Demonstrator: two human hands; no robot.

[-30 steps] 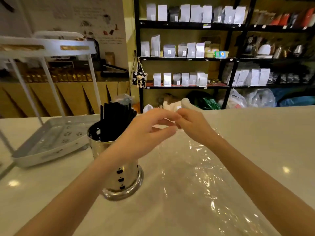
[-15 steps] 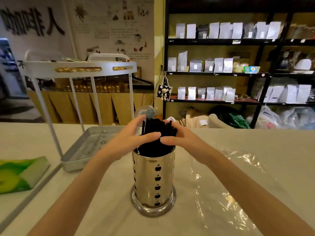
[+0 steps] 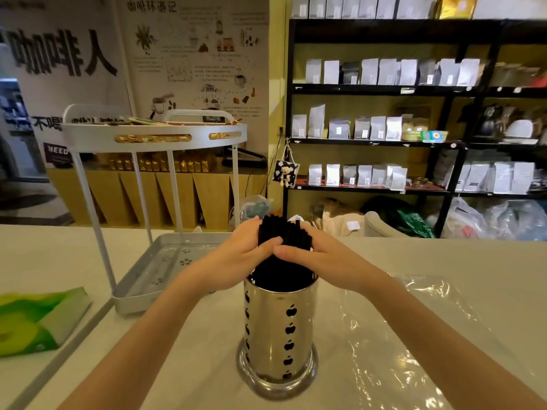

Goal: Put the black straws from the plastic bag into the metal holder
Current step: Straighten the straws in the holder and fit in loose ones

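Change: since half a second ago, both hands have closed tighter round the straw bundle, thumbs now meeting at its near side; the view has dropped closer.
Left hand: the left hand [image 3: 236,258] wraps the black straws [image 3: 284,241] from nine o'clock, fingers curled behind, thumb pressed across the front.
Right hand: the right hand [image 3: 313,255] grips the same bundle from three o'clock, thumb tip touching the left thumb.
Straws: upright, lower ends inside the metal holder [image 3: 278,335], tops standing above its rim.
Bag: the plastic bag [image 3: 393,335] lies flat and apparently empty at four o'clock of the holder.
Risk: squeezing too hard could kink thin straws; a sideways shove could tip the tall, narrow holder.
Materials: holder is polished steel, cylindrical, pierced with apple-shaped cutouts on a flared base; bag is clear, crinkled, glossy film; counter [image 3: 88,255] is smooth and pale.
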